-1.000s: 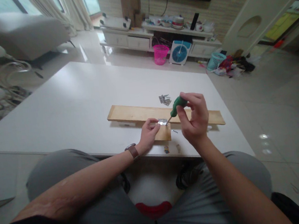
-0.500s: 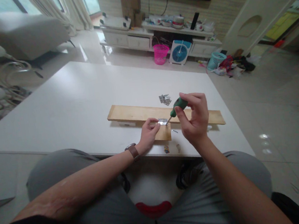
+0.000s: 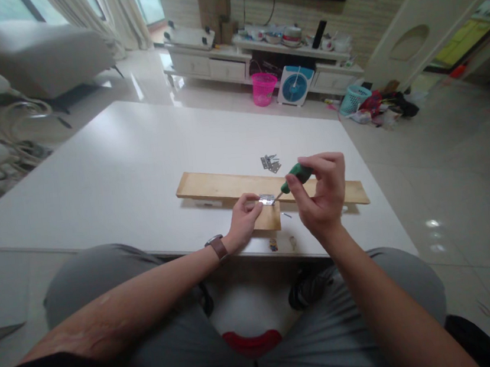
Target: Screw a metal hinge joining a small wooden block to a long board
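My right hand [image 3: 324,194] grips a screwdriver [image 3: 300,174] with a green handle. It leans, and its tip meets the right front part of a silver hinge [image 3: 267,199]. One leaf of the hinge lies on a short wooden board [image 3: 268,221], the other side by the long wooden plank [image 3: 227,184] behind it. With thumb and forefinger, my left hand [image 3: 244,218] pinches the hinge's left edge, the other fingers resting by the short board. Whether a screw sits under the tip is too small to tell.
Several loose hinges [image 3: 270,163] lie behind the plank on the white table [image 3: 112,158]. A screw [image 3: 286,215] lies right of the short board. Near the front edge are a small yellow-and-blue figure [image 3: 273,244] and a small pale item [image 3: 292,241].
My right hand has shifted slightly to the right, and the screwdriver handle tilts a bit lower and further right. My left hand, the hinge and the boards stay in place.
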`<state>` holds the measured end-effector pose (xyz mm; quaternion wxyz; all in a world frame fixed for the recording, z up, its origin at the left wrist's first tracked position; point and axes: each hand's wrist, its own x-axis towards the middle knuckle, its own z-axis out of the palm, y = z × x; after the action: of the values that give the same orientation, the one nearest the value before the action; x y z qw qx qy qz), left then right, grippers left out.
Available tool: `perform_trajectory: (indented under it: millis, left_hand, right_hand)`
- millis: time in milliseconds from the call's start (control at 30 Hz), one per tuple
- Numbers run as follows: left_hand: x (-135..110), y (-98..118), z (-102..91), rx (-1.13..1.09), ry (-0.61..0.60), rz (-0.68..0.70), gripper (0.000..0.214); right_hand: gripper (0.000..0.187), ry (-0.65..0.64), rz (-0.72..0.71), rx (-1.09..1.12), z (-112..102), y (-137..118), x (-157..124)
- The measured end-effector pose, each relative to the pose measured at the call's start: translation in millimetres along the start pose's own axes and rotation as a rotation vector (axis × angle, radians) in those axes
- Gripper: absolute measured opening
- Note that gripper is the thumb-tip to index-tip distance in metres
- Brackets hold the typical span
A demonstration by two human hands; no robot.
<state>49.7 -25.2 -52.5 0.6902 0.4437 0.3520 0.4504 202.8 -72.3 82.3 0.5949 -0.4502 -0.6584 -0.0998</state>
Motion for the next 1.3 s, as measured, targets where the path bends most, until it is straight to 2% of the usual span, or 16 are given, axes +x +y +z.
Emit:
perform_trajectory:
  millis: [67, 200, 300, 467, 667, 767, 1033, 1300]
  left_hand:
    - [-0.1, 0.2, -0.1, 0.01, 0.003, 0.003, 0.045]
    - [-0.1, 1.0, 0.0, 0.025, 0.0, -0.003, 0.046]
    - [-0.4, 1.9, 0.6, 0.02, 0.004, 0.001, 0.046]
    - [-1.0, 2.7, 0.9, 0.014, 0.0, 0.001, 0.043]
    - [1.0, -0.7, -0.8, 0.023, 0.003, 0.016, 0.044]
    - [1.8, -2.4, -1.3, 0.028, 0.002, 0.022, 0.045]
    - [0.2, 0.2, 0.0, 0.017, -0.007, 0.01, 0.046]
    - [0.3, -0.8, -0.5, 0.016, -0.004, 0.002, 0.045]
  right_hand:
    - [0.03, -0.022, 0.011, 0.013, -0.8, 0.1, -0.9]
    - [0.043, -0.103, 0.048, 0.072, -1.0, 1.5, -3.3]
    - [0.043, -0.081, 0.016, 0.057, -0.4, 1.5, -2.3]
    - [0.03, -0.013, -0.023, -0.037, -0.3, -1.6, 1.3]
    - [0.045, -0.113, 0.012, 0.048, -2.1, 1.1, -3.1]
    - [0.05, -0.121, 0.007, 0.064, -2.7, 2.2, -3.6]
    - [0.038, -0.035, -0.039, -0.067, -1.6, -3.7, 2.2]
    - [0.048, -0.102, -0.024, 0.016, -1.6, -1.8, 0.1]
